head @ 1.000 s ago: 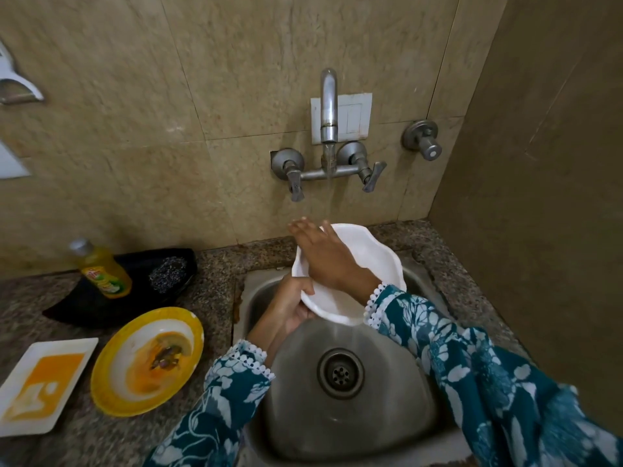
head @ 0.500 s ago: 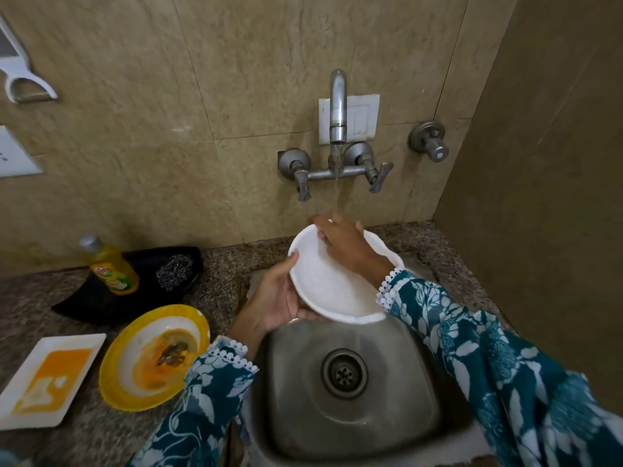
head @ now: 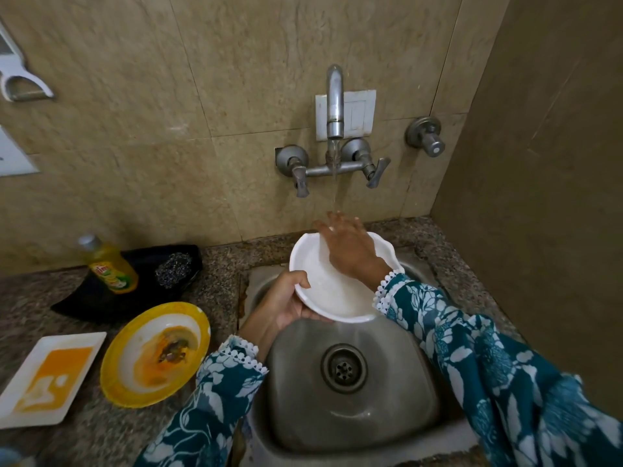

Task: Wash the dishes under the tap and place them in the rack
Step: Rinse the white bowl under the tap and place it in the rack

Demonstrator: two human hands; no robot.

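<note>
1. The left hand [head: 286, 299] grips the white bowl [head: 332, 291] by its nine o'clock rim, above the sink [head: 354, 399].
2. The right hand [head: 349, 247], fingers spread flat, rests inside its twelve o'clock edge, under the tap [head: 334, 106] stream.

Left hand [head: 286, 299] curled, gripping, right hand [head: 347, 246] flat, fingers spread

A yellow soap bottle with a grey cap [head: 109, 266] lies on a black tray [head: 101, 298] on the speckled stone counter [head: 84, 443]. A shiny metal scrubber ball [head: 173, 269] sits on the same tray, near the bottle. On the tan tile wall [head: 168, 129] is a white switch plate [head: 357, 112]. A round metal knob [head: 426, 136] sticks out beside it.
</note>
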